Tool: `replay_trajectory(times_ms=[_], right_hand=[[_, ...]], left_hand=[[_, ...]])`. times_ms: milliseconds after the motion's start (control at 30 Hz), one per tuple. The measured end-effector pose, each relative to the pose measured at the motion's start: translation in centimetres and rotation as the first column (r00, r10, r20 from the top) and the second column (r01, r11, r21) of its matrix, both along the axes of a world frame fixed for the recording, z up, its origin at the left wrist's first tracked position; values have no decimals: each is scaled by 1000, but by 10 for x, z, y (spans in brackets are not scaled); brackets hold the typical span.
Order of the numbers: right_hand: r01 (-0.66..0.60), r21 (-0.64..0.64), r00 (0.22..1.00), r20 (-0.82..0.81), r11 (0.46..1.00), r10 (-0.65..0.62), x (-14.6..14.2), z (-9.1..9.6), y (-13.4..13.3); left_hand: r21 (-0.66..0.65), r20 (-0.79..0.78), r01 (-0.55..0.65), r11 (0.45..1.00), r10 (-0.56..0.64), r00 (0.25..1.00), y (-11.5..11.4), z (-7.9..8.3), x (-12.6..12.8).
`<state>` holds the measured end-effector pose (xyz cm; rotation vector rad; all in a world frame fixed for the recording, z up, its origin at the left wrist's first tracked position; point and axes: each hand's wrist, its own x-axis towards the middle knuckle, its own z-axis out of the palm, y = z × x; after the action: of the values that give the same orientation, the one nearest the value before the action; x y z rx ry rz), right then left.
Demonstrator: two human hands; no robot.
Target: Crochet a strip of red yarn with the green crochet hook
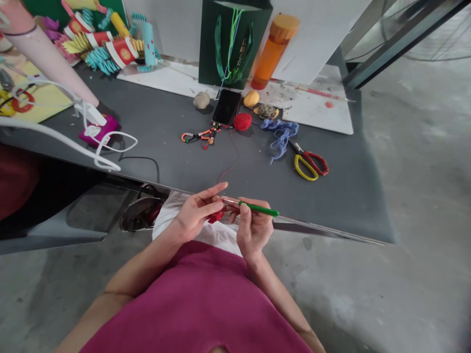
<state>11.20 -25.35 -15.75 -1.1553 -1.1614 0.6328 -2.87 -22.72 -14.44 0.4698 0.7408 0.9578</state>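
Observation:
Over my lap at the table's front edge, my right hand (255, 228) grips a crochet hook (259, 209) by its green handle. The hook's metal shaft points left to my left hand (196, 213), whose fingers pinch a small piece of red crochet work (216, 216). The hook's tip lies at those fingers, partly hidden by them. A thin red strand runs from the work up across the table to a ball of red yarn (243, 121), which rests beside a black phone (227, 107) with a beaded strap (200, 136).
Scissors (311, 165) with red and yellow handles lie right, near tangled blue yarn (281, 132). Behind stand a dark green bag (233, 46) and an orange bottle (274, 54). Beige (201, 100) and yellow yarn balls (251, 99) sit nearby. A purple power adapter (99, 131) with white cables is left.

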Motion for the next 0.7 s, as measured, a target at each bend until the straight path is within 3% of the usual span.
replay_trajectory(times_ms=[167,267,500,567,700], right_hand=[[-57,-31,997,-62,998,55,3,3,1],[-126,-100,978,-178,987,107,6,3,2],[-385,-206,838,-486,900,247,15,-4,10],[-407,-187,810,-527,894,258,12,-7,11],[-360,-105,761,-608,927,226,-2,-13,11]], left_hand=[[-3,-3,38,999,-38,999,1,0,-3],[-20,21,87,996,-87,996,3,-2,-6],[-16,143,243,970,-239,960,6,-4,-4],[7,106,207,978,-206,973,4,-3,0],[101,-95,6,995,4,995,1,3,7]])
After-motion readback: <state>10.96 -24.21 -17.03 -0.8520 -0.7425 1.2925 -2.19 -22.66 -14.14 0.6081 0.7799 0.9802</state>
